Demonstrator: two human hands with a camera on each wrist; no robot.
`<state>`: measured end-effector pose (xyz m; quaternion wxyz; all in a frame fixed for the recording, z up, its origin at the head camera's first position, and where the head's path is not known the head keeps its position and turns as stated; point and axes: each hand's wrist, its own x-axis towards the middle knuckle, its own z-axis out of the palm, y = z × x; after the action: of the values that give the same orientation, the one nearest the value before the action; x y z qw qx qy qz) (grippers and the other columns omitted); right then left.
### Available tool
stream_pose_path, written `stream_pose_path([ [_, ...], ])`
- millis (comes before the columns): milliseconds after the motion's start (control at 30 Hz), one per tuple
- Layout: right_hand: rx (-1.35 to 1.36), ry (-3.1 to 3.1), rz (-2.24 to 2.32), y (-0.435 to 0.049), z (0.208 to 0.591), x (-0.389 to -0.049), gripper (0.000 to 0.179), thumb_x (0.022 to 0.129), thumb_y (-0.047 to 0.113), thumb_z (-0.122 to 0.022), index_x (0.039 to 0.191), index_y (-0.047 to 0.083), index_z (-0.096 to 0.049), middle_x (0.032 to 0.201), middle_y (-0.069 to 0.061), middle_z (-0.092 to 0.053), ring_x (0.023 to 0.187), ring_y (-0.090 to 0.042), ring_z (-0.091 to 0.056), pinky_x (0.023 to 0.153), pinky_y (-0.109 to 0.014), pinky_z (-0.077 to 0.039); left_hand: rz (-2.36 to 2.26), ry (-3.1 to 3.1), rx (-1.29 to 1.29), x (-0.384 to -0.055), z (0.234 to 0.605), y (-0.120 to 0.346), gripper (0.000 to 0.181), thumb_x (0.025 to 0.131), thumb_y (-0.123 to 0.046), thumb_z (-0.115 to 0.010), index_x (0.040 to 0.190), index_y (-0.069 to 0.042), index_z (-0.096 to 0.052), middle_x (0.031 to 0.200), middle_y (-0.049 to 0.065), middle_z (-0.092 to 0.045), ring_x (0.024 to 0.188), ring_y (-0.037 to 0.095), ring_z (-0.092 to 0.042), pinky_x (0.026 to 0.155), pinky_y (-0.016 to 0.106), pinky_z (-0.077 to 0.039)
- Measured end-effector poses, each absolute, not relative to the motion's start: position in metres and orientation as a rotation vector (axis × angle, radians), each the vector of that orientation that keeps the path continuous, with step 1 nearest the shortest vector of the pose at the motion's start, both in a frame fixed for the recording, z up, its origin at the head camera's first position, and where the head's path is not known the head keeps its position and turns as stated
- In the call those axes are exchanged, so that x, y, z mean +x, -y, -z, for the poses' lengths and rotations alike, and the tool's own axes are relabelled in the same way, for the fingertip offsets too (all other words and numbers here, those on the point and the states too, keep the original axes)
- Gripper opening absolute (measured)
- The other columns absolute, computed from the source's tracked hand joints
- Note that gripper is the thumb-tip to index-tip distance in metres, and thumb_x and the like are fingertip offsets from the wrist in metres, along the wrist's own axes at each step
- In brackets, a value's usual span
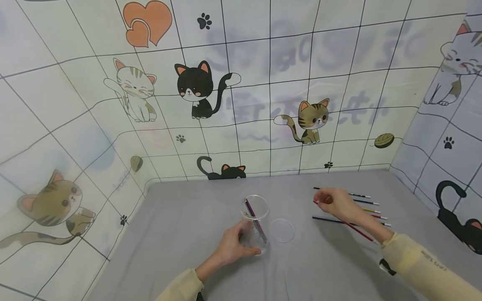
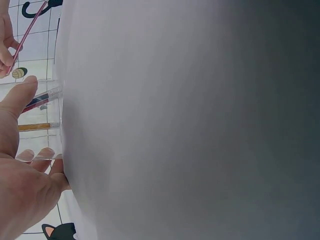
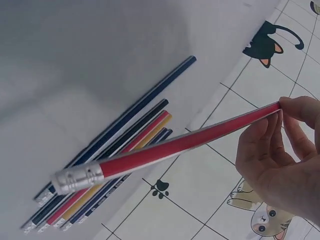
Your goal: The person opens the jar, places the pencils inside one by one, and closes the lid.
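Note:
My left hand grips a clear plastic cup round its side, low down. Inside the cup lean a few pencils; the left wrist view shows a yellow one and dark and red ones through the wall. To the right, above the table, my right hand pinches a red pencil at one end between thumb and fingertips. Its silver ferrule end points back toward the forearm. Beneath and beyond this hand lie several pencils in dark blue, black, red and yellow, roughly side by side.
A clear round lid lies flat just right of the cup. The grey tabletop is bordered by a cat-patterned cloth wall at the back and both sides. A small black-and-white object shows by the right sleeve.

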<state>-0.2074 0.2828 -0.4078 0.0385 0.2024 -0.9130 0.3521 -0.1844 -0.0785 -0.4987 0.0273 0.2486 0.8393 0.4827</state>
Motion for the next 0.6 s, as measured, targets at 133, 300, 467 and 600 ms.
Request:
stream_pose_path([
  [133,0.628,2.791,-1.110,-0.282,0.401,-0.210,0.014,0.091,-0.002,-0.067,0.102,0.006,-0.067,0.089,-0.002,-0.063,0.077,-0.019,-0.063,0.057,-0.028,-0.051,-1.488,-2.592,0.752,-0.185,0.498,0.078,0.069,0.068,-0.021,-0.094,0.127,-0.009,-0.059,0.128,0.007,-0.062,0.123,0.029,-0.056,0.106,0.045,-0.043],
  [300,0.644,2.759,-1.130,-0.278,0.391,-0.213,0.014,0.090,-0.003,-0.066,0.103,0.003,-0.066,0.088,-0.003,-0.062,0.076,-0.018,-0.062,0.057,-0.027,-0.051,-1.486,-2.607,0.760,-0.185,0.499,0.078,0.068,0.067,-0.021,-0.095,0.125,-0.009,-0.060,0.126,0.008,-0.063,0.122,0.031,-0.057,0.105,0.046,-0.044],
  [467,0.629,2.749,-1.214,-0.271,0.378,-0.214,0.014,0.092,-0.002,-0.065,0.105,0.001,-0.065,0.091,-0.005,-0.061,0.077,-0.020,-0.061,0.056,-0.027,-0.050,-1.473,-2.616,0.771,-0.186,0.499,0.079,0.068,0.068,-0.021,-0.095,0.125,-0.010,-0.060,0.124,0.007,-0.063,0.119,0.030,-0.058,0.104,0.047,-0.045],
  [600,0.591,2.759,-1.245,-0.263,0.367,-0.214,0.015,0.092,0.001,-0.065,0.106,0.003,-0.065,0.093,-0.006,-0.062,0.081,-0.022,-0.063,0.059,-0.028,-0.052,-1.467,-2.610,0.756,-0.185,0.499,0.079,0.070,0.068,-0.022,-0.094,0.127,-0.010,-0.059,0.126,0.007,-0.063,0.120,0.028,-0.058,0.104,0.045,-0.045],
])
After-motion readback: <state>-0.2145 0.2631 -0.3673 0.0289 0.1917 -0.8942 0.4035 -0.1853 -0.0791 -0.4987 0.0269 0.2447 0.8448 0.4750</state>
